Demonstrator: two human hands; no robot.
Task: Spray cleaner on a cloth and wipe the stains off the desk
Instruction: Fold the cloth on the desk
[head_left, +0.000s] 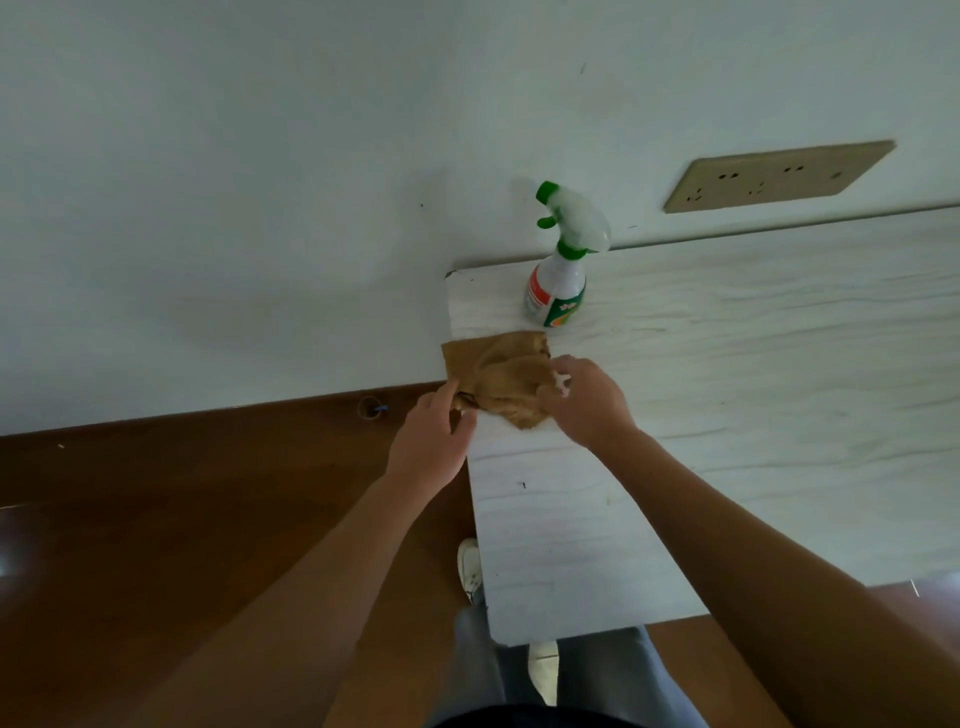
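Note:
A crumpled tan cloth (501, 371) lies at the left edge of the white wood-grain desk (727, 389), partly hanging over it. My left hand (434, 441) pinches the cloth's near left corner at the desk edge. My right hand (584, 402) grips the cloth's right side with curled fingers. A spray bottle (558, 270) with a green nozzle and trigger stands upright on the desk just behind the cloth, near the wall. A small dark speck (523, 485) marks the desk nearer to me.
A beige socket panel (774, 176) is set in the white wall above the desk's back edge. Brown wooden floor (182, 545) spreads to the left. My legs and white shoes (470, 566) show below the desk's near corner.

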